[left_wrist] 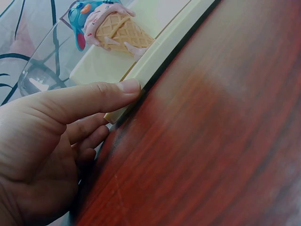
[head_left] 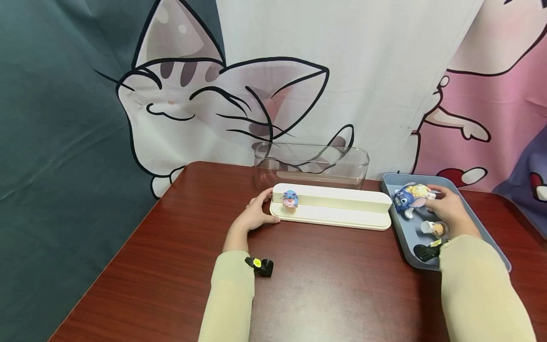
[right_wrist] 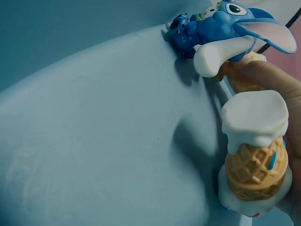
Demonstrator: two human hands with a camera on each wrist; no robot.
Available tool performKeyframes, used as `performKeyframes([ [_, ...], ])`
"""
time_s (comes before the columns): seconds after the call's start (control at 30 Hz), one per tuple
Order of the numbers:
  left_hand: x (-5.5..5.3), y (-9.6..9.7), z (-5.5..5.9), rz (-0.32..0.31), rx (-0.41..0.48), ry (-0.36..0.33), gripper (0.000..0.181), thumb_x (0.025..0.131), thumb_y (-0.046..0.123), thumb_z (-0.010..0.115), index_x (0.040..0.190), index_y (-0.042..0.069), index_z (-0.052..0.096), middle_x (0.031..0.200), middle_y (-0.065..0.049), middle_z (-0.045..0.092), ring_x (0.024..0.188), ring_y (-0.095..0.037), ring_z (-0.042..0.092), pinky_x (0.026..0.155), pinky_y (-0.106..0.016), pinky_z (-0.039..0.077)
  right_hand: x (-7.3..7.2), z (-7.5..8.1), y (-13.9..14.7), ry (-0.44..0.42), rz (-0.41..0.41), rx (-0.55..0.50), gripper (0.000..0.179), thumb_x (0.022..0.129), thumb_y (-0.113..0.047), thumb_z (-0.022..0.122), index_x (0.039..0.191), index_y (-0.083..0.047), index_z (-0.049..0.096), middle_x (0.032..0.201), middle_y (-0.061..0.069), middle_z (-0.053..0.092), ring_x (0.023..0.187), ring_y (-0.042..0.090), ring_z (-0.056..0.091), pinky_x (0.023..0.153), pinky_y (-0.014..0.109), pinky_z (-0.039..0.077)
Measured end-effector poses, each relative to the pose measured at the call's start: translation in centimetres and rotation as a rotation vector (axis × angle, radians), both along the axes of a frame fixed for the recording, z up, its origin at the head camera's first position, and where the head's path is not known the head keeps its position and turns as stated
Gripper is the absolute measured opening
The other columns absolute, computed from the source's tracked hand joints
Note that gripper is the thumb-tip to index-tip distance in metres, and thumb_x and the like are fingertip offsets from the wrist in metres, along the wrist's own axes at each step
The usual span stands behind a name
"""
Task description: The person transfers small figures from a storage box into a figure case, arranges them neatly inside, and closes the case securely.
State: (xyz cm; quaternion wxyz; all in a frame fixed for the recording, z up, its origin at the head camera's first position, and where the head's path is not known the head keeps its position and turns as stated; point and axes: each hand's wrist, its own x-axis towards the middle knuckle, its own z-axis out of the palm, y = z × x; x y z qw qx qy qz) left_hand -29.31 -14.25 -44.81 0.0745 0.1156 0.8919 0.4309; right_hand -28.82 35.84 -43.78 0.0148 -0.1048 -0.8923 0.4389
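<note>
My left hand [head_left: 255, 214] pinches the left end of a cream display base [head_left: 342, 217], thumb along its front edge and fingers behind the end. On that end stands a small blue figurine [head_left: 290, 198] in a pink-topped waffle cone. My right hand [head_left: 450, 209] reaches into the blue-grey tray [head_left: 491, 247] and grips a yellow figurine [head_left: 419, 191], partly hidden by the fingers. Beside it in the tray lies a blue long-eared figurine [right_wrist: 221, 28]. A white-and-waffle cone figurine [right_wrist: 257, 165] lies nearer the palm.
Behind the base stands a clear oblong cover [head_left: 312, 164] at the table's back edge. A cartoon-printed curtain [head_left: 384, 71] hangs behind the brown table [head_left: 325, 285]. Dark wrist cameras are on both sleeves, the left one [head_left: 265, 267] above the tabletop.
</note>
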Motion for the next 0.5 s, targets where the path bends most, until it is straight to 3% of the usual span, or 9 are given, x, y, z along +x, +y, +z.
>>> performKeyframes([
  [0.1,0.0,0.0,-0.1,0.001,0.011,-0.004,0.094,0.070,0.018,0.082,0.146,0.022,0.027,0.140,-0.002,0.041,0.130,-0.026,0.027,0.104,-0.051,0.020,0.1,0.0,0.0,0.012,-0.031,-0.103,0.072,0.087,-0.027,0.061,0.145,-0.001,0.026,0.134,0.035,0.028,0.071,-0.004,0.047,0.062,0.015,0.046],
  [0.2,-0.1,0.0,-0.1,0.003,0.012,-0.001,0.094,0.070,0.019,0.082,0.146,0.022,0.028,0.139,-0.002,0.042,0.129,-0.026,0.028,0.104,-0.051,0.020,0.3,0.2,0.1,0.030,-0.069,-0.212,0.073,0.085,-0.031,0.066,0.145,-0.011,0.032,0.127,0.023,0.037,0.069,-0.009,0.047,0.063,0.013,0.047],
  [0.27,-0.1,0.0,-0.2,0.005,0.010,-0.001,0.094,0.070,0.019,0.082,0.146,0.022,0.028,0.139,-0.002,0.042,0.129,-0.025,0.028,0.104,-0.051,0.020,0.5,0.4,0.2,0.068,-0.085,-0.383,0.065,0.083,-0.025,0.070,0.140,-0.017,0.042,0.115,0.010,0.045,0.070,-0.008,0.051,0.063,0.014,0.049],
  [0.37,0.0,0.0,-0.1,0.008,0.007,-0.003,0.093,0.070,0.020,0.082,0.146,0.022,0.028,0.139,-0.002,0.042,0.129,-0.025,0.028,0.104,-0.051,0.020,0.8,0.8,0.4,0.158,-0.084,-0.750,0.047,0.081,-0.007,0.070,0.125,-0.017,0.054,0.097,-0.004,0.053,0.071,0.000,0.060,0.062,0.019,0.051],
  [0.43,0.0,0.0,0.0,0.005,0.006,-0.004,0.093,0.071,0.020,0.082,0.146,0.023,0.027,0.140,-0.002,0.042,0.130,-0.026,0.027,0.104,-0.052,0.020,1.2,1.3,0.6,0.203,-0.089,-0.953,0.029,0.081,0.002,0.067,0.108,-0.011,0.064,0.089,-0.006,0.062,0.070,0.007,0.065,0.062,0.023,0.052],
  [0.5,0.0,0.0,0.2,0.000,0.003,-0.004,0.093,0.071,0.020,0.081,0.146,0.023,0.027,0.140,-0.002,0.041,0.130,-0.026,0.026,0.104,-0.052,0.020,1.4,1.7,0.8,0.229,-0.100,-1.055,0.019,0.082,0.006,0.064,0.096,-0.006,0.070,0.082,-0.002,0.068,0.069,0.013,0.067,0.060,0.025,0.053],
])
